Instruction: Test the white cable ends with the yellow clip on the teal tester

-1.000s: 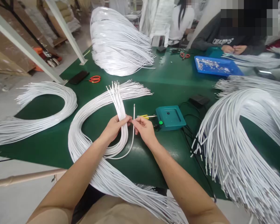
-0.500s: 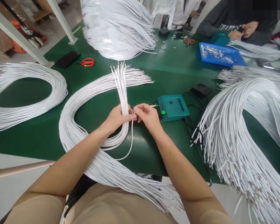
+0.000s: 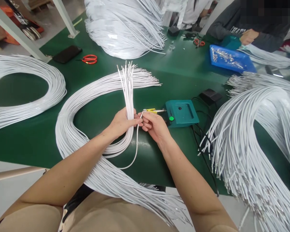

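My left hand (image 3: 123, 124) is closed around an upright bunch of white cables (image 3: 128, 93), its thumb lying across the front. Beside it, my right hand (image 3: 154, 125) pinches a single white cable (image 3: 137, 141) close to its end, which points up. That cable hangs in a curve down toward the table. Just above my right fingers shows a yellow-sided clip or holder (image 3: 151, 110) on a thin metal rod, which runs to a teal device (image 3: 182, 112) with a green button. Behind and below my left arm curves a large bundle of white cables (image 3: 70, 125).
Another cable coil (image 3: 55, 80) lies at the left, and a big heap (image 3: 232, 129) at the right. Red-handled scissors (image 3: 89, 59), a dark phone-like case (image 3: 67, 54), a wrapped cable bundle (image 3: 123, 29) and a blue tray (image 3: 232, 61) sit farther back. A co-worker's hand (image 3: 248, 37) shows beyond.
My right hand has turned and shifted slightly, so the cable's end and the yellow clip now show above its fingers. My left hand keeps its hold. The view has shifted a little.
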A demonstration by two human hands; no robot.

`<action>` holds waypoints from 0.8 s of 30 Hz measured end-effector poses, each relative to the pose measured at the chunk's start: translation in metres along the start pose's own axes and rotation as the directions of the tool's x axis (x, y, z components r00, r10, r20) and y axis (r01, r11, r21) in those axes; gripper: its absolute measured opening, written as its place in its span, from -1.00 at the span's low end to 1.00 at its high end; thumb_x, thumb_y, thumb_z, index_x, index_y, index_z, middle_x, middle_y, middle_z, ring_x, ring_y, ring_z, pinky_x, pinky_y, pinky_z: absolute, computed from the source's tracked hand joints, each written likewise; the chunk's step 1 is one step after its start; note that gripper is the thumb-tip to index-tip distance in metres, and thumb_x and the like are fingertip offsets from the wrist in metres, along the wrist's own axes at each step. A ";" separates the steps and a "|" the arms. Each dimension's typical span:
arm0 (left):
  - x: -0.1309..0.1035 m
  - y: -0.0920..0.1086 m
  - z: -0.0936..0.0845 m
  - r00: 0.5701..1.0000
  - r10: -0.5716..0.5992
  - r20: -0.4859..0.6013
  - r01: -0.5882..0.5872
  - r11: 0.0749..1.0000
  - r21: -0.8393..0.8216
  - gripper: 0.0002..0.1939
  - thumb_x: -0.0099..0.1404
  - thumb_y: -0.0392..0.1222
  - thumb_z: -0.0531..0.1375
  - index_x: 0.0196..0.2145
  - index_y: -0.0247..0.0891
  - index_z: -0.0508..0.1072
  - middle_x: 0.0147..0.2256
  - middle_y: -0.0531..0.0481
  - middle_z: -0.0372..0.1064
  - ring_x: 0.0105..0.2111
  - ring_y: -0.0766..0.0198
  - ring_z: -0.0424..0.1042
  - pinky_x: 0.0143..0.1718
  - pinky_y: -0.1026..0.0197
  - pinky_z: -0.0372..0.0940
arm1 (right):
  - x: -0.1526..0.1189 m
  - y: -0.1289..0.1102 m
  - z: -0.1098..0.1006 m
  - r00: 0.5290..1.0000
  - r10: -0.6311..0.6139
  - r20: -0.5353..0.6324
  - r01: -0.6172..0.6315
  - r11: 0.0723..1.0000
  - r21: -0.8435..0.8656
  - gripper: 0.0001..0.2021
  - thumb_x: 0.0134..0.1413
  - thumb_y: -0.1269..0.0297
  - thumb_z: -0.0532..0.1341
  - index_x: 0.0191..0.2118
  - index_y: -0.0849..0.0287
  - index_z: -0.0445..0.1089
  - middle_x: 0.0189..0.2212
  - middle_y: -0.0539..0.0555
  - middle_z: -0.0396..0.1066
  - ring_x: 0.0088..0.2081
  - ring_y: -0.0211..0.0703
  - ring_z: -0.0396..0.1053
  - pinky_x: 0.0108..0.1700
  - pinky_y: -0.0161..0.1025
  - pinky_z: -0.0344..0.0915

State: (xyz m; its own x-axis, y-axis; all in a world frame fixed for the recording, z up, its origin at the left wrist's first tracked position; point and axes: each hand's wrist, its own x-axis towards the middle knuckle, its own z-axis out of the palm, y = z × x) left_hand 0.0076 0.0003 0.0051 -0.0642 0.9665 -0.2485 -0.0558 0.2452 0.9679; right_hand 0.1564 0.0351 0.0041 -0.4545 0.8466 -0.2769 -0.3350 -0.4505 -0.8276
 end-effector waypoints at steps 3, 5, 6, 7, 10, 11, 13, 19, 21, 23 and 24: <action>-0.002 0.001 0.001 0.999 0.019 0.051 -0.020 0.999 0.029 -0.60 0.03 -0.16 0.39 -0.30 -0.24 0.25 -0.38 0.05 0.44 -0.40 0.22 0.53 -0.32 0.17 0.38 | 0.000 -0.001 -0.001 1.000 0.015 -0.010 -0.015 1.000 0.010 -0.73 -0.06 0.12 0.33 -0.50 0.26 0.42 -0.73 -0.19 -0.01 -0.72 -0.48 -0.13 -0.68 -0.42 0.02; -0.005 0.005 0.004 0.995 0.021 0.094 -0.025 0.999 0.043 -0.61 0.04 -0.16 0.38 -0.31 -0.24 0.23 -0.40 0.06 0.44 -0.41 0.22 0.53 -0.31 0.15 0.41 | 0.000 -0.002 -0.003 1.000 0.007 -0.011 -0.007 1.000 -0.018 -0.62 0.01 -0.01 0.26 -0.52 0.27 0.42 -0.76 -0.19 -0.02 -0.74 -0.46 -0.10 -0.70 -0.40 0.04; -0.007 0.007 0.006 0.994 0.020 0.108 -0.026 0.998 0.054 -0.61 0.04 -0.17 0.37 -0.32 -0.24 0.23 -0.39 0.06 0.44 -0.42 0.23 0.53 -0.30 0.14 0.42 | 0.000 -0.003 -0.004 1.000 0.014 -0.009 -0.014 0.999 -0.036 -0.58 0.02 -0.05 0.24 -0.53 0.27 0.42 -0.78 -0.18 -0.04 -0.75 -0.45 -0.08 -0.70 -0.40 0.03; -0.008 0.009 0.008 0.993 0.019 0.118 -0.027 0.998 0.064 -0.62 0.04 -0.17 0.37 -0.32 -0.24 0.23 -0.39 0.07 0.44 -0.43 0.23 0.54 -0.30 0.13 0.43 | 0.000 -0.004 -0.005 1.000 0.028 -0.004 -0.029 0.998 -0.054 -0.57 0.02 -0.06 0.24 -0.55 0.27 0.41 -0.79 -0.19 -0.06 -0.76 -0.44 -0.06 -0.71 -0.41 0.03; -0.011 0.012 0.013 0.990 0.024 0.136 -0.031 0.998 0.053 -0.62 0.05 -0.18 0.37 -0.32 -0.25 0.22 -0.39 0.08 0.44 -0.42 0.23 0.54 -0.29 0.13 0.45 | 0.002 -0.005 -0.009 0.996 0.089 0.029 -0.087 0.994 -0.071 -0.62 -0.02 0.01 0.31 -0.58 0.26 0.37 -0.80 -0.20 -0.08 -0.75 -0.45 -0.04 -0.70 -0.43 0.00; -0.011 0.012 0.013 0.990 0.027 0.139 -0.033 0.998 0.045 -0.62 0.05 -0.18 0.36 -0.32 -0.25 0.22 -0.40 0.08 0.44 -0.42 0.24 0.54 -0.29 0.14 0.45 | 0.002 -0.005 -0.010 0.993 0.104 0.047 -0.101 0.993 -0.059 -0.63 -0.04 0.03 0.32 -0.57 0.26 0.37 -0.80 -0.21 -0.08 -0.75 -0.46 -0.05 -0.70 -0.44 -0.01; -0.011 0.011 0.012 0.990 0.034 0.139 -0.039 0.999 0.037 -0.63 0.05 -0.18 0.36 -0.31 -0.25 0.23 -0.41 0.09 0.44 -0.41 0.25 0.53 -0.30 0.15 0.44 | 0.003 -0.006 -0.011 0.989 0.125 0.073 -0.124 0.992 -0.021 -0.65 -0.05 0.05 0.33 -0.56 0.26 0.36 -0.80 -0.21 -0.06 -0.75 -0.47 -0.06 -0.69 -0.44 0.00; -0.008 0.006 0.005 0.993 0.045 0.112 -0.051 0.998 0.048 -0.61 0.06 -0.16 0.37 -0.26 -0.24 0.25 -0.35 0.04 0.47 -0.38 0.23 0.53 -0.28 0.14 0.42 | 0.002 -0.007 -0.010 0.984 0.143 0.106 -0.149 0.988 0.050 -0.71 -0.06 0.09 0.36 -0.46 0.25 0.42 -0.74 -0.20 0.06 -0.70 -0.47 -0.01 -0.60 -0.43 0.13; -0.007 0.005 0.004 0.993 0.055 0.102 -0.060 0.997 0.044 -0.60 0.05 -0.15 0.37 -0.26 -0.24 0.25 -0.36 0.03 0.48 -0.38 0.22 0.54 -0.28 0.15 0.40 | 0.001 -0.007 -0.008 0.991 0.107 0.079 -0.109 0.994 0.025 -0.72 -0.08 0.09 0.36 -0.42 0.24 0.43 -0.71 -0.19 0.10 -0.68 -0.46 0.01 -0.58 -0.41 0.17; -0.007 0.005 0.003 0.994 0.062 0.089 -0.066 0.997 0.039 -0.61 0.06 -0.15 0.37 -0.26 -0.24 0.27 -0.36 0.03 0.49 -0.39 0.23 0.53 -0.30 0.18 0.39 | -0.001 -0.008 -0.006 0.998 0.056 0.028 -0.056 0.998 -0.027 -0.68 -0.07 0.02 0.33 -0.42 0.23 0.43 -0.69 -0.16 0.15 -0.67 -0.45 0.03 -0.56 -0.38 0.19; -0.007 0.004 0.003 0.994 0.065 0.082 -0.068 0.997 0.035 -0.62 0.06 -0.15 0.37 -0.25 -0.25 0.28 -0.36 0.03 0.49 -0.39 0.24 0.53 -0.30 0.19 0.39 | -0.001 -0.008 -0.005 1.000 0.023 -0.002 -0.023 0.997 -0.071 -0.66 -0.07 0.00 0.33 -0.43 0.23 0.44 -0.67 -0.15 0.18 -0.66 -0.43 0.06 -0.55 -0.37 0.20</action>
State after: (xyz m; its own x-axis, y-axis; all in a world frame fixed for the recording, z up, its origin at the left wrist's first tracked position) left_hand 0.0108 -0.0050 0.0109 0.0142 0.9834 -0.1807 -0.0162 0.1810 0.9834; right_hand 0.1637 0.0391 0.0088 -0.4601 0.8369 -0.2966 -0.2654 -0.4484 -0.8535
